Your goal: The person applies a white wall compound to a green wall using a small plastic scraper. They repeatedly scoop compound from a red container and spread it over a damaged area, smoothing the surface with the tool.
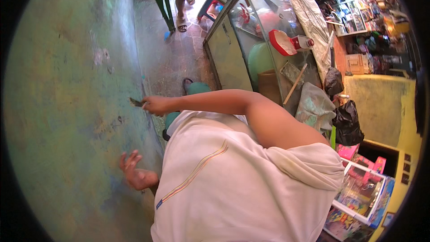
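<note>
The worn, patchy green wall (67,107) fills the left side. My right arm reaches across my body to it, and my right hand (159,105) is closed round a small flat dark tool (135,102). Its pale-edged end is at the wall, or very close to it; whether it is a brush or a scraper I cannot make out. Lower down, my left hand (138,172) is open beside the wall, fingers apart and somewhat bent, with nothing in it.
A glass-topped cabinet (228,54) stands beyond my right arm, with a red-and-white container (284,42) and a wooden stick (295,84) on it. Black plastic bags (348,123) and a display box (363,192) are at the right. Another person's legs (181,6) show at the top.
</note>
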`<state>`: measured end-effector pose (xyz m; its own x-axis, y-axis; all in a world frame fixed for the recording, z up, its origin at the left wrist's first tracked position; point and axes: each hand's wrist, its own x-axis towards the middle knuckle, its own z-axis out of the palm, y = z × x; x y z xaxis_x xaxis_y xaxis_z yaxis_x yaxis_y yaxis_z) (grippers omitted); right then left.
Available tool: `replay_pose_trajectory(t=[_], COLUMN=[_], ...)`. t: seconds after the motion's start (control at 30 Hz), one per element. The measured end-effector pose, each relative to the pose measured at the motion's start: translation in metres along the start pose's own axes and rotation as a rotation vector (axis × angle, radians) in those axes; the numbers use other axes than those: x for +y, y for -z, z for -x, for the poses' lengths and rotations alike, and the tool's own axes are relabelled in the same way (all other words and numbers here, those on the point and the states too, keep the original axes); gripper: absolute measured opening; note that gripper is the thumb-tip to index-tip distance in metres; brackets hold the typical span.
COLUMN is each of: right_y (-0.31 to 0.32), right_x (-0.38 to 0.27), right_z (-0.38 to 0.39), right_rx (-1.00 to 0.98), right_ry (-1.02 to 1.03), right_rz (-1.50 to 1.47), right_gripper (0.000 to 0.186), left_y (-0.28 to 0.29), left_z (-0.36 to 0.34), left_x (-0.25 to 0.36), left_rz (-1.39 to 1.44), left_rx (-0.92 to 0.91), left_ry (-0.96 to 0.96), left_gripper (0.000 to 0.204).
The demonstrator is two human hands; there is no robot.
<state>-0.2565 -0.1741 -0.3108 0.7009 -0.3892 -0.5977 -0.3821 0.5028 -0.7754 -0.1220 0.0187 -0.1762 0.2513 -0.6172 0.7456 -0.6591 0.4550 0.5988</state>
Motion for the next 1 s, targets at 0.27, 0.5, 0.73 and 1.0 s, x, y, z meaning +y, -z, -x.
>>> replay_pose_trajectory(t=[0.27,0.5,0.73,1.0], right_y=[0.079,0.087,0.105,0.099], right_x=[-0.004,0.045,0.064,0.090], right_z=[0.159,0.252,0.348,0.425], right_rx=[0.384,0.753,0.969,1.326], right_ry=[0.175,0.208,0.330,0.571], right_rz=[0.089,0.176,-0.361,-0.560], right_gripper=[0.038,0.046,0.033,0.026], left_y=[-0.064,-0.153,-0.223,-0.315], left_z=[0.000,0.057,0.073,0.018], left_x=[-0.039,-0.098,-0.054,0.049], left_rz=[0.115,0.144,0.487,0.622], left_rx=[-0.400,-0.808,-0.819,-0.904], left_ry=[0.471,0.902,1.033,0.963], left_gripper=[0.027,0.025,0.031,0.035])
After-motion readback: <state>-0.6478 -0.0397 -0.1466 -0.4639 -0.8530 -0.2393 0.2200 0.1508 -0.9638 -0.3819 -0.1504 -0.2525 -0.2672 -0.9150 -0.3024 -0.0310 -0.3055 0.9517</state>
